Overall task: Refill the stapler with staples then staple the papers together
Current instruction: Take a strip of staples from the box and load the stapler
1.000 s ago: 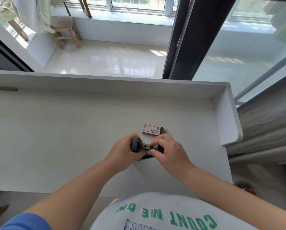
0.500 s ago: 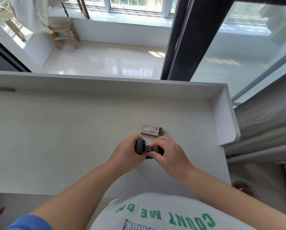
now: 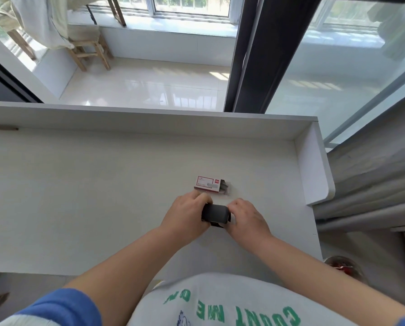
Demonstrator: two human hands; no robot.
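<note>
Both hands, left hand (image 3: 187, 216) and right hand (image 3: 247, 218), grip the black stapler (image 3: 215, 213) between them above the table (image 3: 79, 196), toward its right edge; the staple box (image 3: 208, 185) lies just behind.

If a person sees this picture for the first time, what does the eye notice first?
First, the two hands meeting low on the white desk: the left hand and right hand grip a dark stapler between them. Just behind lies a small red-and-white staple box, open at its right end.
</note>
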